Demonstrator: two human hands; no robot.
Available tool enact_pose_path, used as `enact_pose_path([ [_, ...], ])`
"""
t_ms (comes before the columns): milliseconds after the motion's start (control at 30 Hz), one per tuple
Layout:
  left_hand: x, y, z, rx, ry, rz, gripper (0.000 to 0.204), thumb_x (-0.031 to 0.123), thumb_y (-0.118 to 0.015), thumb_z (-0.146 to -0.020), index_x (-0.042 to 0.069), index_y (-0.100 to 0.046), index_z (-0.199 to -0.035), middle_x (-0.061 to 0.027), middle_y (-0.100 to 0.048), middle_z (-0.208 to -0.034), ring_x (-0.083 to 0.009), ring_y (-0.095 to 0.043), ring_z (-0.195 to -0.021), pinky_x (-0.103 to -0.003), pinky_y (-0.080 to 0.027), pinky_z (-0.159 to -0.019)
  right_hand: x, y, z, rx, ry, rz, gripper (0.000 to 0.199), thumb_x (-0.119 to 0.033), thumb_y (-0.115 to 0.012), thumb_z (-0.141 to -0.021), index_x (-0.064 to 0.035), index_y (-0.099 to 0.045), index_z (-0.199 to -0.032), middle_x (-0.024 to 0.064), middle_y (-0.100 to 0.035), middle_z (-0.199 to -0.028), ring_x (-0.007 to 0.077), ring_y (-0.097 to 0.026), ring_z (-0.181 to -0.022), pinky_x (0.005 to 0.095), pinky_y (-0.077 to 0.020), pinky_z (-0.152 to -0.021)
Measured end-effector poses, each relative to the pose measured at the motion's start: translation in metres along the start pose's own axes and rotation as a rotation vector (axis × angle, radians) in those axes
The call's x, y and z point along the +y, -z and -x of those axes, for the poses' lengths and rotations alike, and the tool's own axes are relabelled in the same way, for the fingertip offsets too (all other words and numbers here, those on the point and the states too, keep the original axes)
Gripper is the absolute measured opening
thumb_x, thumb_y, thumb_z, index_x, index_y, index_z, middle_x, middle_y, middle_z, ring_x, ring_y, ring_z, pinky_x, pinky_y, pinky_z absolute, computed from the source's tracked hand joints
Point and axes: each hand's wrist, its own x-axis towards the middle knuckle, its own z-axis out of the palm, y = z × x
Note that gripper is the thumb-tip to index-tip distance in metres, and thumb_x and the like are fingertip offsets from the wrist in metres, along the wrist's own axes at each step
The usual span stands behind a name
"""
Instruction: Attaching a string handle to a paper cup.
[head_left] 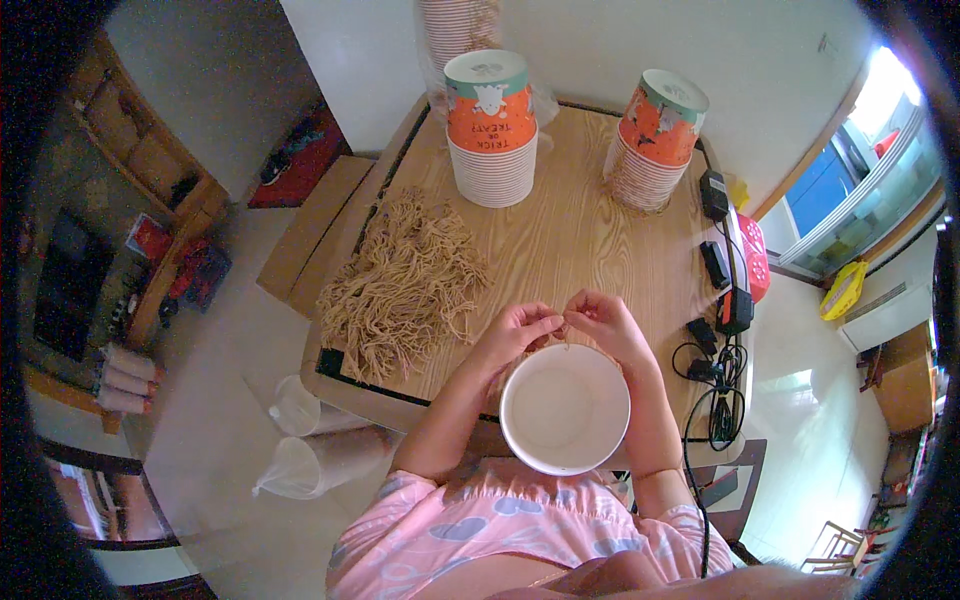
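A white round paper bucket (565, 410) sits between my forearms at the table's near edge, its open mouth facing up. Just past its far rim, my left hand (524, 330) is closed in a pinch. Close beside it, my right hand (603, 322) pinches too. Between the fingertips runs a thin tan cord, mostly covered by the fingers. To the left lies a loose heap of tan cords (405, 285). Farther back stands an upside-down stack of orange and green paper buckets (490, 130). A second such stack (655, 140) stands at the back right, with cords around its lower part.
Black adapters (714, 195) and a power strip (735, 310) line the table's right edge, with coiled cables (725, 400) below. Another wrapped bucket stack (460, 25) stands behind. Plastic-bagged stacks (320, 465) lie on the floor at left, near a cardboard box (315, 240).
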Motion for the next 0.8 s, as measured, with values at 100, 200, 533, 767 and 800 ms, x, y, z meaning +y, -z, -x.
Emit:
enact_pose_path([
  [100,0.002,-0.002,0.0,-0.007,-0.025,-0.028,0.016,0.022,-0.062,-0.085,0.006,-0.063,-0.088,0.002,-0.062,-0.075,-0.002,-0.048,-0.058,-0.017,-0.038,-0.052,-0.003,-0.001,-0.001,-0.012,0.007,-0.011,0.008,-0.007,-0.06,-0.083,0.0011,-0.06,-0.083,0.0001,-0.059,-0.077,0.0074,-0.054,-0.074,0.0226,-0.0451,-0.066],
  [200,0.002,-0.002,-0.001,0.002,-0.015,-0.035,0.015,0.02,-0.063,-0.084,0.006,-0.064,-0.088,0.0019,-0.062,-0.075,-0.002,-0.048,-0.057,-0.018,-0.037,-0.051,-0.012,-0.002,0.0,-0.006,-0.016,0.037,0.002,-0.002,-0.059,-0.082,-0.0005,-0.058,-0.081,-0.0008,-0.056,-0.077,0.0064,-0.052,-0.074,0.0203,-0.0425,-0.066],
  [533,0.006,0.001,0.0,0.031,-0.074,-0.047,0.01,0.015,-0.062,-0.083,0.006,-0.062,-0.086,0.0028,-0.06,-0.074,-0.002,-0.047,-0.058,-0.018,-0.037,-0.052,-0.01,0.002,0.008,0.016,-0.094,0.075,0.007,-0.004,-0.059,-0.083,-0.0013,-0.054,-0.088,0.0022,-0.059,-0.079,0.0102,-0.056,-0.077,0.0247,-0.0454,-0.07],
  [767,-0.004,0.005,0.0,0.037,-0.155,-0.062,0.006,0.012,-0.06,-0.084,0.006,-0.06,-0.086,0.0042,-0.055,-0.068,-0.0029,-0.047,-0.057,-0.019,-0.038,-0.05,-0.011,-0.006,0.011,-0.154,-0.152,-0.199,0.02,-0.005,-0.063,-0.081,-0.0055,-0.052,-0.097,0.0023,-0.06,-0.083,0.0114,-0.058,-0.079,0.0246,-0.0472,-0.068],
  [800,-0.002,0.005,0.002,0.037,-0.156,-0.061,0.006,0.012,-0.06,-0.084,0.006,-0.06,-0.086,0.0042,-0.055,-0.068,-0.0029,-0.047,-0.057,-0.019,-0.038,-0.05,-0.011,-0.006,0.011,-0.154,-0.153,-0.198,0.02,-0.005,-0.063,-0.081,-0.0055,-0.052,-0.097,0.0023,-0.06,-0.083,0.0114,-0.058,-0.079,0.0246,-0.0472,-0.068],
])
